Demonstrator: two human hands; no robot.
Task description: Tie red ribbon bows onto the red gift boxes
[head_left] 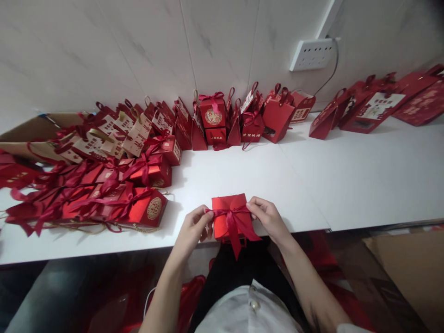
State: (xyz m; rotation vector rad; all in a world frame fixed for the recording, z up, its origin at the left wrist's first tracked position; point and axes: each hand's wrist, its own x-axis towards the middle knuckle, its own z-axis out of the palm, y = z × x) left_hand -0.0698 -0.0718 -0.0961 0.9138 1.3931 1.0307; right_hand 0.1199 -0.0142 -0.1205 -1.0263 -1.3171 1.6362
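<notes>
We wear white top point(231, 309), pearly round button point(255, 305) in front, black bottoms point(270, 273); white sleeve edge point(352, 328) on right.

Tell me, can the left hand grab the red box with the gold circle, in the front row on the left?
Probably yes: the left hand is near that gift box, with just white tabletop between them. But it's pinching the crimson ribbon, so it would likely need to let go first.

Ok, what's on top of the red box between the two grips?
A ribbon crosses the red box, one tail hanging past its near edge; the left grip and right grip pinch it. The surface beneath the ribbon is covered.
</notes>
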